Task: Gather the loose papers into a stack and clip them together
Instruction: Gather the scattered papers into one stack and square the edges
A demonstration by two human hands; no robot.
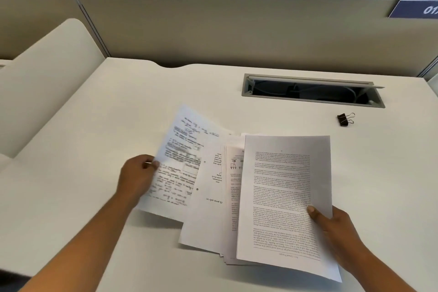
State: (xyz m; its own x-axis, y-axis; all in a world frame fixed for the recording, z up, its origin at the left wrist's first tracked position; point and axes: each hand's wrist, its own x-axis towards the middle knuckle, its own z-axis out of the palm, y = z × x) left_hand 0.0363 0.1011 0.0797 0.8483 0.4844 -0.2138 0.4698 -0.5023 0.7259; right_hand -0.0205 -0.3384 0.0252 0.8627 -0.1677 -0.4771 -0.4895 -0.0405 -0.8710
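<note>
Several sheets lie fanned, so I judge the gathering about half done and clipping untouched. My left hand (137, 173) pinches the handwritten sheet (180, 161) at its left edge, its fingers (154, 164) closed on it. My right hand (331, 223) grips the printed stack (282, 197), thumb on top. The binder clip (345, 119) sits on the table (94, 125), well beyond the right fingers.

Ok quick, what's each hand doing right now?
Left hand: closed on the handwritten sheet.
Right hand: closed on the printed page.
</note>
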